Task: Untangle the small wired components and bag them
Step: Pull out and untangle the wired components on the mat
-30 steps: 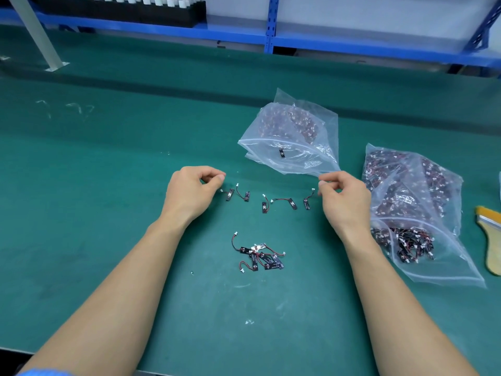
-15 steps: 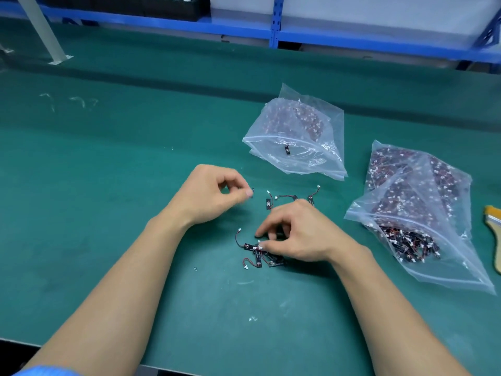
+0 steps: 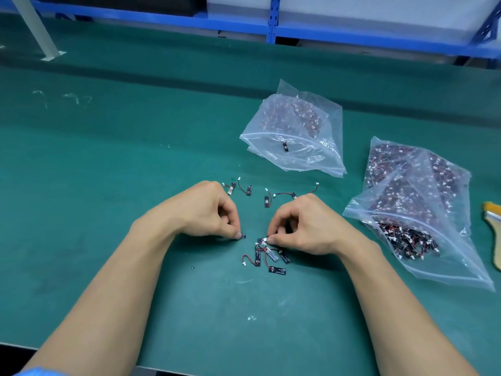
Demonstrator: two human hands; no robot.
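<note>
On the green work mat both bare forearms reach in from the near edge and the hands meet over a tangled cluster of wired components, small black strips with thin red and black leads ending in white plugs, which lies on the mat just below the fingertips. The left hand has its fingers curled under, thumb and forefinger pinching a small dark component at the mat surface just left of the cluster. The right hand is curled likewise, thumb and forefinger pinching a white connector at the top edge of the cluster; whether that plug's lead runs to the piece in the left hand cannot be told. Beyond the knuckles a row of separated components lies spread out singly on the mat, some partly hidden behind the right hand. Farther back and to the right sits a clear zip bag, its far part packed with the same parts and one black strip lying loose near its seal. Well to the right lies a fuller clear bag, perhaps two overlapped, with dark components and white plugs crowded at its near mouth. A flat wooden-handled brush lies at the right edge, cut off by the frame. A blue shelf frame runs along the back of the bench.
</note>
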